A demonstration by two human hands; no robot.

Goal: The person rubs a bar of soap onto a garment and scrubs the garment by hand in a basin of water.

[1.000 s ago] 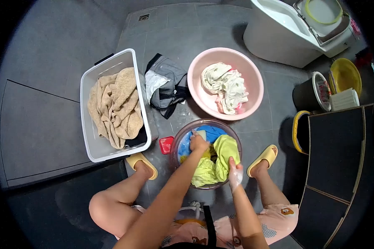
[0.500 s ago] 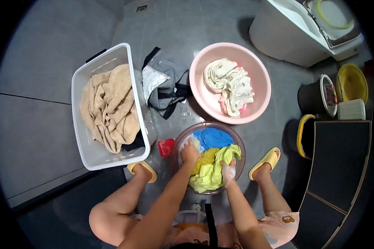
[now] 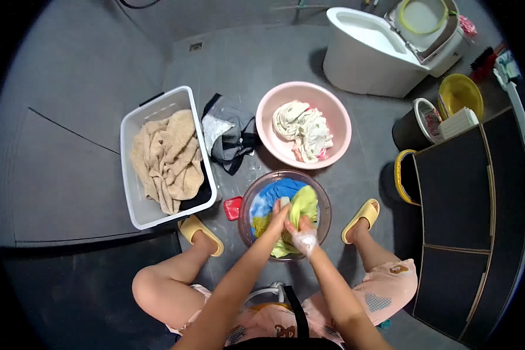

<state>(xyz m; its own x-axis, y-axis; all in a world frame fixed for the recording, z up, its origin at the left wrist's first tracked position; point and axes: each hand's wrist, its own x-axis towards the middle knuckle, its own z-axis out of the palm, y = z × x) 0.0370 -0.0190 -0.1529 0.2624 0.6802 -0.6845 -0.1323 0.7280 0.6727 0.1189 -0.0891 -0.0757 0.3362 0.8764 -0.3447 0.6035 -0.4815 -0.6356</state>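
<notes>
Your left hand (image 3: 277, 219) and right hand (image 3: 303, 234) are working close together over the see-through basin (image 3: 325, 217), low in front of you and between your feet. Your left fingers are closing around a pale bar (image 3: 284, 202), whose end is sticking out past them on the far side. Your right hand is holding a bunched part of the lime cloth (image 3: 305, 202), with white foam coating the back of the hand near the wrist. I cannot tell whether the fingers of your two hands are touching.

The lime cloth is rising just ahead of your right hand, right beside the bar, while its lower folds are lying under your hands toward the near rim. The blue cloth (image 3: 280, 189) is lying beyond your hands along the far side of the basin, with suds showing on its left part. A mustard cloth (image 3: 261, 225) is lying just left of your left hand.

Outside the basin, a small red box (image 3: 233, 208) is sitting close by its left side. The pink tub (image 3: 345, 125) is standing beyond, holding a white cloth (image 3: 307, 133). A grey garment (image 3: 230, 133) is lying on the floor between that tub and the clear bin (image 3: 125, 169), where a tan towel (image 3: 168, 160) is lying heaped.
</notes>
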